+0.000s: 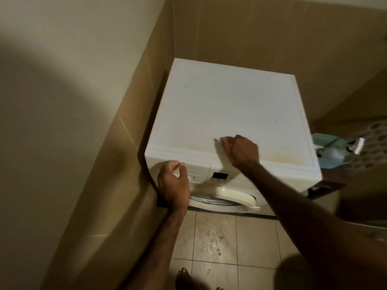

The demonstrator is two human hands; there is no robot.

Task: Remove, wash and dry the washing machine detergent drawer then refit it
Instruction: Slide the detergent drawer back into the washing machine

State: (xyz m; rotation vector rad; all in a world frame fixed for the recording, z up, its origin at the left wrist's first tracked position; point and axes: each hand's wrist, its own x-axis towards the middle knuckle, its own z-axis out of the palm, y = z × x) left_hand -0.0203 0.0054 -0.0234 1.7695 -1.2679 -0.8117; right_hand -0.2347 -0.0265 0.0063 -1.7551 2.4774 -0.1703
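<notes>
A white front-loading washing machine (pixel 230 101) stands in a tiled corner. Its detergent drawer (pixel 199 171) sits flush in the front panel at the upper left, beside a small dark display (pixel 219 176). My left hand (pixel 172 183) hovers in front of the drawer's left end, fingers curled and apart, holding nothing. My right hand (pixel 240 150) rests on the machine's top near the front edge, fingers bent, with nothing in it. The round door (pixel 230 194) below hangs slightly ajar.
Beige tiled walls close in on the left and behind the machine. A pale green basin (pixel 328 151) with bottles sits to the right beside a perforated basket (pixel 372 141). A stained tile floor (pixel 211 241) lies in front, with my bare foot (pixel 185 279) on it.
</notes>
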